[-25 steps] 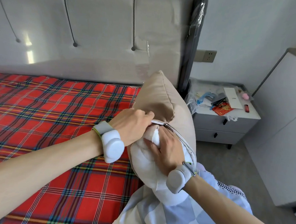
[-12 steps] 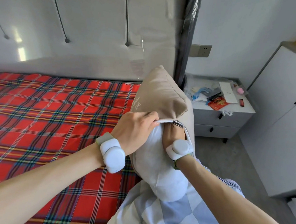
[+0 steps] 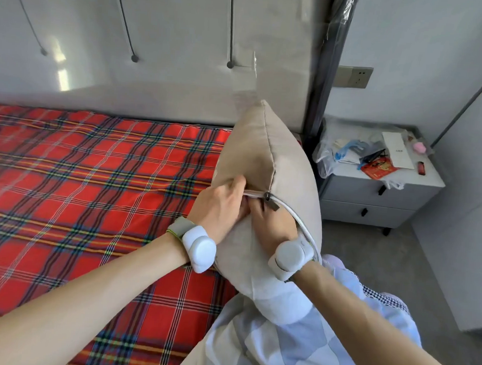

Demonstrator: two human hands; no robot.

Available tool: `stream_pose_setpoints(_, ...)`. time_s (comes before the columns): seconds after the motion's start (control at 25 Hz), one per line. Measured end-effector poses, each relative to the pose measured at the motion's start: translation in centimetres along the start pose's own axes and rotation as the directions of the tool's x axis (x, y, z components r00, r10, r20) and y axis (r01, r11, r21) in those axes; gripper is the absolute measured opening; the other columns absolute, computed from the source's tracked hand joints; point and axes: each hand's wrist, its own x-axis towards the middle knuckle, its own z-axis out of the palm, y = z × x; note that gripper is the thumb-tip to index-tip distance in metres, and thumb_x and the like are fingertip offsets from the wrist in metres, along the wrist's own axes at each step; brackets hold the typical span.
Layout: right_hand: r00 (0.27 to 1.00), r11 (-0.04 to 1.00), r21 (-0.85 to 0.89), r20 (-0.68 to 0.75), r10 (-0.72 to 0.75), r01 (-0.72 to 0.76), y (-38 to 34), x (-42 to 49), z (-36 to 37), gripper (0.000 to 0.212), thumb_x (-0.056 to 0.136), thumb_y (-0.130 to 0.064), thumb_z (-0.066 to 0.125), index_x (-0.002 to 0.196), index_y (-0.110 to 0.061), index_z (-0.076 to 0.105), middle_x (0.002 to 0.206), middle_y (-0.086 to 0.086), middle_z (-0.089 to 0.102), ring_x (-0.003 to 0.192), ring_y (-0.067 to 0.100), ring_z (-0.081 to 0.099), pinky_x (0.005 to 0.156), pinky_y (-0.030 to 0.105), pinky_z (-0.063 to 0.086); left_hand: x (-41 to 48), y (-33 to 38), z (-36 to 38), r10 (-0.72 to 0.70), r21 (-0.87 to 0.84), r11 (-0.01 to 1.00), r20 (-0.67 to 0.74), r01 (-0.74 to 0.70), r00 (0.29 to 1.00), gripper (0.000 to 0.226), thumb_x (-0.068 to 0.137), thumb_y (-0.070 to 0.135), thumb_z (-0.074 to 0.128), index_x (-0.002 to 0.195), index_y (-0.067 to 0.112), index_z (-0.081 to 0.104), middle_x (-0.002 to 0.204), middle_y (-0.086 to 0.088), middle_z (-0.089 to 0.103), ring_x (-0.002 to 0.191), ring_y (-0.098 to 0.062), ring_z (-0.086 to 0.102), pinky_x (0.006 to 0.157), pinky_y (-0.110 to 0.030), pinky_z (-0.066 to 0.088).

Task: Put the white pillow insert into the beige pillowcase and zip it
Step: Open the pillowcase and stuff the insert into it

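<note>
The beige pillowcase (image 3: pixel 263 161) stands upright at the bed's right edge, resting on my lap. Its zipper slider (image 3: pixel 267 196) sits partway along the open seam, with the white zipper tape curving down to the right. The white pillow insert (image 3: pixel 280 306) bulges out of the case's lower end; the rest is inside. My left hand (image 3: pixel 221 206) pinches the case's zipper edge just left of the slider. My right hand (image 3: pixel 271 222) reaches into the opening below the slider, fingers pushed in against the insert and their tips hidden.
A red plaid bedsheet (image 3: pixel 92 187) covers the bed on the left, with a grey padded headboard (image 3: pixel 157 50) behind. A grey nightstand (image 3: pixel 374 190) with clutter stands on the right, next to a white cabinet (image 3: pixel 476 196). A checked blue-white cloth (image 3: pixel 294 349) lies over my lap.
The beige fabric now covers much more of the white insert. My right hand has pushed deeper into the opening, and my left hand still pinches the zipper edge.
</note>
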Motion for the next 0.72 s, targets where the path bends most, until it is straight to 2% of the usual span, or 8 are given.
stream_pose_setpoints(0.08,0.992,0.994,0.082,0.104,0.069,-0.078,0.3,-1.8,-0.1,0.046,0.089,-0.054,0.037,0.090,-0.014,0.059,0.081,0.008,0.066,0.078,0.023,0.060,0.072,0.035,0.047,-0.1,0.0,0.2,-0.038,-0.041,0.998,0.001,0.038,0.999,0.009,0.081,0.005,0.058,0.086,0.000,0.051,0.060,-0.011,0.047,0.046,-0.038,0.055,0.046,-0.028,0.023)
stream_pose_setpoints(0.16,0.998,0.996,-0.090,0.054,0.035,-0.030,0.8,-3.7,-0.5,0.052,0.089,-0.060,0.035,0.102,-0.012,0.053,0.090,0.010,0.064,0.085,0.027,0.059,0.075,0.038,0.048,0.2,0.2,-0.4,-0.011,-0.079,0.997,-0.050,0.007,0.999,0.008,0.080,0.008,0.054,0.080,0.001,0.050,0.055,-0.001,0.031,0.038,-0.032,0.048,0.043,-0.024,0.021)
stream_pose_setpoints(0.28,0.995,0.966,-0.255,-0.087,-0.053,0.029,1.6,-5.0,-0.5,0.051,0.086,-0.053,0.040,0.110,-0.008,0.048,0.089,0.009,0.061,0.080,0.028,0.061,0.068,0.036,0.048,0.4,0.6,-0.6,0.036,-0.139,0.989,-0.075,-0.047,0.997,0.019,0.081,0.018,0.036,0.077,0.003,0.047,0.054,0.002,0.029,0.038,-0.029,0.041,0.039,-0.023,0.024)
stream_pose_setpoints(0.36,0.995,0.961,-0.276,-0.088,-0.043,0.017,1.3,-4.9,-0.2,0.051,0.083,-0.053,0.044,0.108,-0.009,0.048,0.086,0.007,0.060,0.077,0.027,0.061,0.064,0.035,0.048,0.5,0.7,-0.8,0.057,-0.139,0.988,-0.064,-0.066,0.996,0.019,0.079,0.019,0.035,0.073,0.004,0.046,0.052,0.001,0.029,0.036,-0.027,0.040,0.038,-0.022,0.025)
stream_pose_setpoints(0.48,0.998,0.965,-0.258,-0.036,0.044,-0.052,1.1,-3.2,-0.9,0.044,0.087,-0.050,0.046,0.107,-0.010,0.049,0.093,0.008,0.062,0.085,0.028,0.061,0.069,0.034,0.045,0.8,1.0,-1.5,0.187,-0.054,0.980,-0.051,-0.190,0.981,0.018,0.078,0.016,0.036,0.068,0.005,0.046,0.049,0.002,0.026,0.031,-0.026,0.036,0.037,-0.019,0.023)
stream_pose_setpoints(0.56,0.976,0.963,-0.226,0.123,0.178,-0.147,2.0,-1.1,-1.8,0.034,0.096,-0.037,0.039,0.110,-0.008,0.052,0.106,0.011,0.061,0.101,0.030,0.057,0.080,0.036,0.041,0.5,1.2,-1.8,0.312,-0.028,0.950,-0.021,-0.312,0.950,0.016,0.079,0.015,0.038,0.068,0.007,0.046,0.047,0.000,0.030,0.033,-0.025,0.031,0.039,-0.020,0.022)
stream_pose_setpoints(0.64,0.945,0.939,-0.298,0.219,0.242,-0.171,2.8,0.1,-1.8,0.023,0.098,-0.024,0.036,0.096,-0.012,0.055,0.105,0.010,0.062,0.102,0.029,0.057,0.078,0.034,0.038,-0.2,1.3,-1.5,0.342,-0.043,0.939,-0.009,-0.343,0.939,0.015,0.079,0.015,0.039,0.069,0.007,0.046,0.046,-0.003,0.039,0.034,-0.026,0.033,0.040,-0.021,0.024)
stream_pose_setpoints(0.72,0.953,0.937,-0.302,0.184,0.240,-0.177,2.7,0.7,-1.5,0.019,0.095,-0.021,0.039,0.078,-0.015,0.047,0.094,0.009,0.064,0.092,0.029,0.058,0.069,0.031,0.034,-0.5,1.2,-0.8,0.294,-0.054,0.955,0.024,-0.292,0.956,0.015,0.080,0.016,0.040,0.070,0.007,0.046,0.046,-0.004,0.041,0.032,-0.028,0.037,0.035,-0.023,0.027)
